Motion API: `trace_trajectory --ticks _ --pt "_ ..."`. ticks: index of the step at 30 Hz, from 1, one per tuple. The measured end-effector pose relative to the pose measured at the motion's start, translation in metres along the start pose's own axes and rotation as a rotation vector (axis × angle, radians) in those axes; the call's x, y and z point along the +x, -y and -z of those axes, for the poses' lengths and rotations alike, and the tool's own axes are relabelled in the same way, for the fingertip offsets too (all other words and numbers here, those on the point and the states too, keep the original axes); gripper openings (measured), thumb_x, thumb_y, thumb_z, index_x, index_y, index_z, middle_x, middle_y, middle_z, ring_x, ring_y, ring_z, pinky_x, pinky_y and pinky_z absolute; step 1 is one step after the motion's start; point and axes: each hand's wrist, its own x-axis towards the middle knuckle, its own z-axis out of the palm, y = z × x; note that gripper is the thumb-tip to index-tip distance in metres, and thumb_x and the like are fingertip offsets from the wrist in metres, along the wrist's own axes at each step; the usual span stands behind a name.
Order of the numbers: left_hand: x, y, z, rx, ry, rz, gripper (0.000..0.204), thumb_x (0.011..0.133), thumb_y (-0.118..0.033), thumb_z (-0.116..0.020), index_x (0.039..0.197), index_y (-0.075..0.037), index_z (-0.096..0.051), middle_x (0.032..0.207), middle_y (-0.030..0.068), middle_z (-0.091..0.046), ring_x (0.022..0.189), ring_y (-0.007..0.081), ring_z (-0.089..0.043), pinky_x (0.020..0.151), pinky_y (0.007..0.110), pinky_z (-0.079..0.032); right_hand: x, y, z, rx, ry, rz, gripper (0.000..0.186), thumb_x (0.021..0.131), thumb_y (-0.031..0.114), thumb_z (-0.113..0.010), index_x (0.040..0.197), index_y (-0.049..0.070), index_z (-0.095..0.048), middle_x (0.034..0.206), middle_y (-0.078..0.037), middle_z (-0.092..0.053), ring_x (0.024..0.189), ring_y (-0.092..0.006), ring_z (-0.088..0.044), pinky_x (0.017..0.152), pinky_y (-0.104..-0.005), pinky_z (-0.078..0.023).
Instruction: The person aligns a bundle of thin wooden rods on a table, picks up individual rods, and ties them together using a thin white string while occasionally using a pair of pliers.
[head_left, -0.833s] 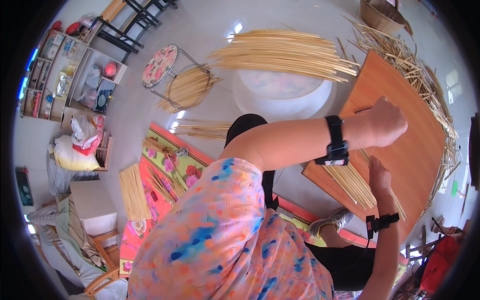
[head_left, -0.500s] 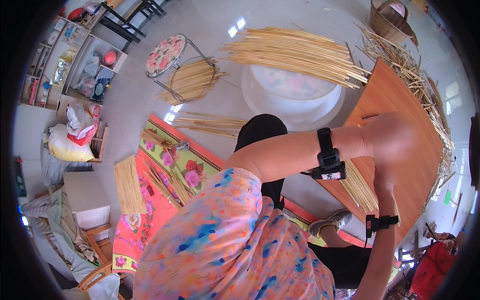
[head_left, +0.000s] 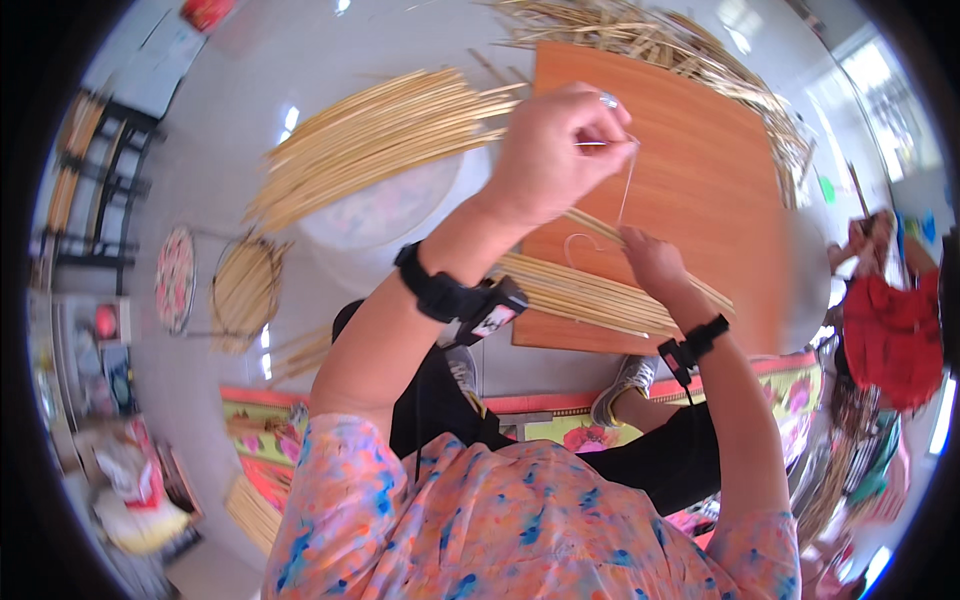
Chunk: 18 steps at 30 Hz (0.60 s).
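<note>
My left hand [head_left: 560, 150] is raised over the far left part of the brown wooden board [head_left: 700, 170], thumb and fingers pinched on a thin white thread [head_left: 628, 185]. The thread runs down from the pinch to my right hand [head_left: 655, 268], and a loose curl of it lies on the board. Closed low over the board, my right hand grips a pale straw-coloured stalk [head_left: 592, 222] that sticks out on both sides of it. Just nearer to me lies a row of similar stalks [head_left: 575, 300], side by side. The fingertips of my right hand are partly hidden.
Left of the board, a sheaf of long stalks [head_left: 380, 140] rests on a whitish round stool [head_left: 390, 205]. Loose straw [head_left: 650, 45] is heaped behind the board. A floral-topped stool [head_left: 175, 280] stands far left; a flowered mat [head_left: 780, 395] runs under my feet.
The view has swung to the right. My left hand, smeared over the board before, is now up and farther left, drawing the thread away from my right hand.
</note>
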Motion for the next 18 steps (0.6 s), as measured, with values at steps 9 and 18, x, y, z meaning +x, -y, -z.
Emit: trace_trajectory --ticks 9,18 --pt "0.006 0.004 -0.025 -0.274 0.095 0.253 0.009 0.085 -0.001 -0.070 0.083 0.000 -0.061 0.082 0.0099 -0.070 0.066 0.0110 -0.066 0.060 0.022 -0.054 -0.005 -0.004 -0.007 0.161 -0.014 0.011 0.025 0.093 0.021 -0.056 0.115 0.011 -0.052 0.094 -0.014 -0.067 0.081 -0.0364 -0.065 0.066 -0.0476 -0.052" --pt "0.018 0.025 -0.025 -0.501 0.241 0.558 0.013 0.097 -0.021 -0.058 0.097 -0.008 -0.057 0.103 0.0190 -0.069 0.068 0.0148 -0.069 0.062 0.027 -0.058 -0.001 -0.004 -0.014 0.203 -0.052 0.084 0.020 0.091 0.019 -0.056 0.109 0.011 -0.052 0.091 -0.013 -0.067 0.078 -0.0357 -0.066 0.064 -0.0468 -0.052"
